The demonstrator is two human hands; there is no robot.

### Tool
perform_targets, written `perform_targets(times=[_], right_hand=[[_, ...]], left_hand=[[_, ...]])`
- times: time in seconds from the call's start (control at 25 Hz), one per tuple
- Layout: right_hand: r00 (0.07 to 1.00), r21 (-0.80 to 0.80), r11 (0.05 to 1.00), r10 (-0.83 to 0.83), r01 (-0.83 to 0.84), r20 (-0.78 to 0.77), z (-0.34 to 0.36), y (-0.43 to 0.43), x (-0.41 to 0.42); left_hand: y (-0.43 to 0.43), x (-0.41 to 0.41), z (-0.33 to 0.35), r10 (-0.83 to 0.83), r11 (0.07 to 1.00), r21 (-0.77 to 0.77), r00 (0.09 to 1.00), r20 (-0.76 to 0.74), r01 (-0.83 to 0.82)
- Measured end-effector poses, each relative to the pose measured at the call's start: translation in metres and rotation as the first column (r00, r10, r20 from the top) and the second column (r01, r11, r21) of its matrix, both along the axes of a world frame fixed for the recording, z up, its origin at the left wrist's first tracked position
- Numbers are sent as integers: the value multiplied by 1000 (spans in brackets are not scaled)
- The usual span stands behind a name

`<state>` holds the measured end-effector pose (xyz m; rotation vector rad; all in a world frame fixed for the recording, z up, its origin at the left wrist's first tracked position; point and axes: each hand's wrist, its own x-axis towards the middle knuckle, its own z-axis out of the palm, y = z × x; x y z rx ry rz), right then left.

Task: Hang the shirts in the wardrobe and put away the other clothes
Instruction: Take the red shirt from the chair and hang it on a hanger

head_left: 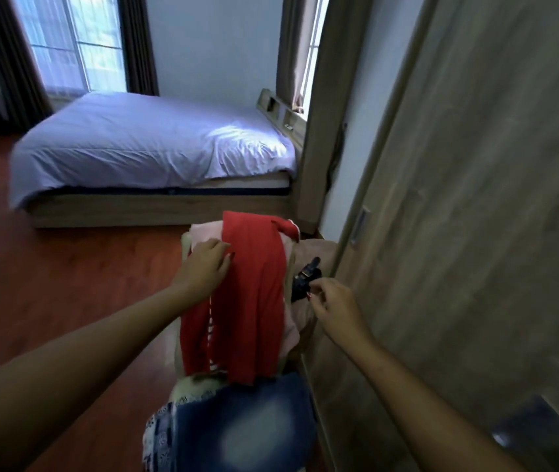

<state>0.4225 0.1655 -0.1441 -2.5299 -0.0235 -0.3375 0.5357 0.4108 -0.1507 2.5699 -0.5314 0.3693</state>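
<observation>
A red shirt (250, 294) lies on top of a pile of clothes, over a pale pink garment (203, 235). Blue denim (247, 424) and a patterned fabric (160, 434) lie at the pile's near end. My left hand (204, 267) rests flat on the red shirt's left edge, fingers spread. My right hand (330, 301) hovers to the right of the pile, its fingertips pinched at a small black object (305, 279) that may be a hanger clip. The wardrobe door (475, 216) stands shut on the right, with a recessed handle (359, 224).
A bed (155, 148) with a white cover stands ahead, with its wooden headboard (281, 110) at the right. Red-brown wooden floor (66, 267) spreads to the left. Curtained windows (73, 42) line the far wall. A beige seat (315, 253) holds the pile.
</observation>
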Motion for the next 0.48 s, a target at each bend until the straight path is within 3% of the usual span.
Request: perform_targets(times=[0.16,0.28,0.48], right_hand=[[999,86,995,-53,54,-3,10,50,100],[987,160,974,-158,161,-34,2,66,168],[928,380,847,-339,371,-153,-22,58,225]], left_hand=[[24,86,-3,114,981,-144,986,-121,-131],[21,137,-8,103,975,-175,974,-202,-140],[-3,179,-13,81,953,-242,926,-370,-180]])
